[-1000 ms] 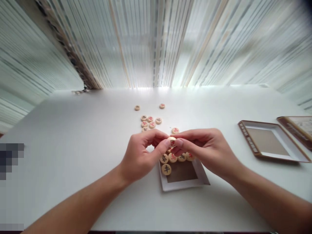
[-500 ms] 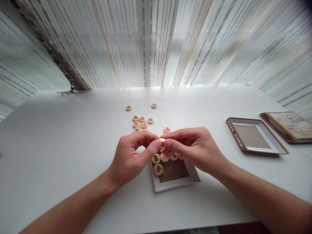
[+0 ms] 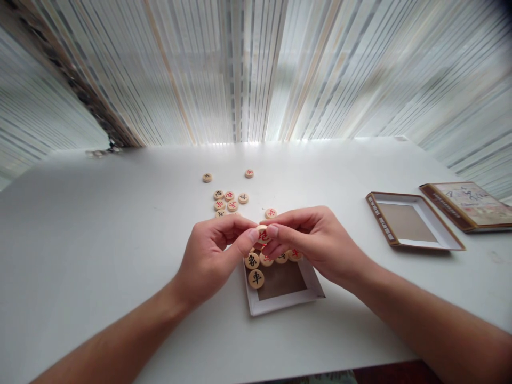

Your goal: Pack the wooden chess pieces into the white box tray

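Note:
My left hand (image 3: 210, 256) and my right hand (image 3: 310, 240) meet above a small white cardboard tray (image 3: 280, 301) and pinch one round wooden chess piece (image 3: 262, 233) with a red character between their fingertips. Both hands are closed on it. Inside the tray, several wooden pieces (image 3: 256, 278) lie along the far and left sides, with black and red characters. More loose wooden pieces (image 3: 230, 200) lie scattered on the white table (image 3: 100, 240) just beyond my hands.
At the right stands an open brown-rimmed box half (image 3: 412, 222), and beyond it lies a printed box lid (image 3: 472, 205). Striped curtains hang behind the table's far edge. The near table edge runs along the bottom of the view.
The view has shifted, so everything sits a little further left. The held piece has turned between my fingers, and its red character now faces me. My hands stay together above the tray.

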Motion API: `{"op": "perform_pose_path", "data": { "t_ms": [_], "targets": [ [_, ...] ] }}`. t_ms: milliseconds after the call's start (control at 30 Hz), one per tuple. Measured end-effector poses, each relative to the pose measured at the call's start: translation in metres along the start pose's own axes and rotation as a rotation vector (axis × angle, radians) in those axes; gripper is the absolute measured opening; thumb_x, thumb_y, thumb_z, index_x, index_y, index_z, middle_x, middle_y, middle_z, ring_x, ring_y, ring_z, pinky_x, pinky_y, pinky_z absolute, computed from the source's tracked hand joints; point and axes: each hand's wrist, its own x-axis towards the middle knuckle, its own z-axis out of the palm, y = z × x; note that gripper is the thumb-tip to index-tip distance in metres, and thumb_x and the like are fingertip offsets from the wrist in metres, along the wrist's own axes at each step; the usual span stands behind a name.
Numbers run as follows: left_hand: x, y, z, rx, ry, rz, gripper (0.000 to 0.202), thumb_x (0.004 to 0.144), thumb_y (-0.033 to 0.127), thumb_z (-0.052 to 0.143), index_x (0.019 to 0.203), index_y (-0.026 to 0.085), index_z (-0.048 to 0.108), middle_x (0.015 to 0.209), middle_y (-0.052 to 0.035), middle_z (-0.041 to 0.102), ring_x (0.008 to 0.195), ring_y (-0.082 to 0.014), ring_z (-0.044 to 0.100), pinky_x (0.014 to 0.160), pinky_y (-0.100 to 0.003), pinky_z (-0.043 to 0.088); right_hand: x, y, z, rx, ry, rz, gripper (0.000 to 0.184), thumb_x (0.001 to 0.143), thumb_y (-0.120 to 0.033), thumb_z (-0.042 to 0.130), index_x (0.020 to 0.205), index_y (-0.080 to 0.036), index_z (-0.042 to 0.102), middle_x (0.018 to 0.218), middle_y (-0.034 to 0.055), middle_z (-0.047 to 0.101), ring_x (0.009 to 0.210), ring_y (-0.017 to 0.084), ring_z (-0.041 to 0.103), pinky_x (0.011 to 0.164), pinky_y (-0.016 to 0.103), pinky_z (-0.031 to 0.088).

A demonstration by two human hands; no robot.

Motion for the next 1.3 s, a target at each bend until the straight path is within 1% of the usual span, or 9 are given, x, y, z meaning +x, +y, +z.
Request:
{"op": "perform_pose_path", "data": {
  "t_ms": [167, 267, 333, 500, 700, 933, 1067, 1200, 1300],
  "targets": [
    [0.0001, -0.0025, -0.0008, -0.157, -0.029, -0.073, 0.013, 0.098, 0.019, 0.073, 0.095, 0.019, 0.086, 0.077, -0.0015, 0.078, 0.068, -0.0109, 0.069, 0.069, -0.020, 0.061, 0.0004, 0.0001, -0.0007, 0.042, -0.017, 0.026, 0.032, 0.080, -0.030, 0.097, 0.110, -0.022, 0.088, 0.088, 0.0084, 0.086, 0.073, 0.016, 0.081, 0.072, 0.025, 0.069],
    [-0.0010, -0.0049, -0.0005, -0.216, -0.004, -0.120, 0.008, 0.095, 0.021, 0.078, 0.101, 0.018, 0.083, 0.082, -0.0031, 0.080, 0.073, -0.0133, 0.074, 0.070, -0.021, 0.063, 0.0010, -0.0011, 0.0005, 0.072, 0.021, 0.043, 0.037, 0.075, -0.029, 0.100, 0.109, -0.022, 0.088, 0.089, 0.0081, 0.086, 0.072, 0.017, 0.081, 0.071, 0.026, 0.070],
    [-0.0016, -0.0047, 0.0003, -0.224, 0.023, -0.129, 0.011, 0.092, 0.019, 0.081, 0.104, 0.018, 0.080, 0.079, -0.0028, 0.080, 0.072, -0.0141, 0.075, 0.067, -0.021, 0.063, 0.0014, -0.0016, 0.0010, 0.097, 0.038, 0.050, 0.039, 0.073, -0.028, 0.101, 0.109, -0.023, 0.088, 0.085, 0.0071, 0.086, 0.071, 0.017, 0.081, 0.069, 0.025, 0.069],
    [-0.0016, -0.0004, 0.0026, -0.203, 0.016, -0.099, 0.014, 0.091, 0.014, 0.081, 0.104, 0.017, 0.077, 0.078, -0.0015, 0.080, 0.074, -0.0135, 0.077, 0.067, -0.019, 0.064, 0.0021, -0.0006, 0.0002, 0.114, 0.040, 0.055, 0.042, 0.071, -0.028, 0.102, 0.109, -0.021, 0.088, 0.083, 0.0067, 0.085, 0.070, 0.017, 0.081, 0.069, 0.025, 0.068],
    [0.0005, 0.0013, 0.0037, -0.198, 0.023, -0.102, 0.022, 0.086, 0.020, 0.089, 0.104, 0.015, 0.077, 0.083, -0.0035, 0.081, 0.076, -0.0153, 0.079, 0.068, -0.021, 0.066, 0.0025, 0.0002, -0.0011, 0.093, 0.032, 0.047, 0.043, 0.070, -0.028, 0.103, 0.109, -0.020, 0.088, 0.087, 0.0069, 0.085, 0.071, 0.016, 0.080, 0.071, 0.027, 0.067],
    [-0.0014, 0.0007, 0.0037, -0.216, 0.009, -0.114, 0.027, 0.084, 0.020, 0.092, 0.104, 0.016, 0.075, 0.084, -0.0043, 0.082, 0.077, -0.0205, 0.083, 0.070, -0.027, 0.068, 0.0015, 0.0005, -0.0010, 0.115, 0.022, 0.024, 0.044, 0.062, -0.019, 0.106, 0.102, -0.021, 0.088, 0.085, 0.0044, 0.084, 0.070, 0.015, 0.078, 0.069, 0.025, 0.066],
    [-0.0029, -0.0003, 0.0031, -0.175, 0.013, -0.099, 0.027, 0.084, 0.022, 0.091, 0.105, 0.016, 0.075, 0.087, -0.0057, 0.082, 0.081, -0.0218, 0.083, 0.074, -0.029, 0.069, 0.0018, 0.0014, -0.0014, 0.098, 0.021, 0.018, 0.043, 0.060, -0.020, 0.107, 0.099, -0.020, 0.087, 0.082, 0.0041, 0.084, 0.069, 0.016, 0.078, 0.068, 0.027, 0.066],
    [-0.0034, -0.0017, 0.0032, -0.148, 0.007, -0.063, 0.026, 0.084, 0.019, 0.091, 0.105, 0.016, 0.076, 0.088, -0.0049, 0.082, 0.080, -0.0191, 0.081, 0.075, -0.028, 0.068, 0.0021, 0.0016, -0.0023, 0.067, 0.047, 0.016, 0.047, 0.056, -0.024, 0.108, 0.097, -0.019, 0.087, 0.083, 0.0047, 0.083, 0.070, 0.019, 0.078, 0.067, 0.030, 0.066],
    [-0.0046, -0.0039, 0.0029, -0.104, 0.004, -0.006, 0.026, 0.083, 0.012, 0.090, 0.106, 0.017, 0.077, 0.089, -0.0027, 0.081, 0.078, -0.0153, 0.079, 0.075, -0.024, 0.067, 0.0018, 0.0013, -0.0023, 0.070, 0.050, 0.030, 0.047, 0.053, -0.023, 0.109, 0.094, -0.019, 0.086, 0.083, 0.0039, 0.083, 0.073, 0.019, 0.079, 0.067, 0.028, 0.065]
  ]
}}
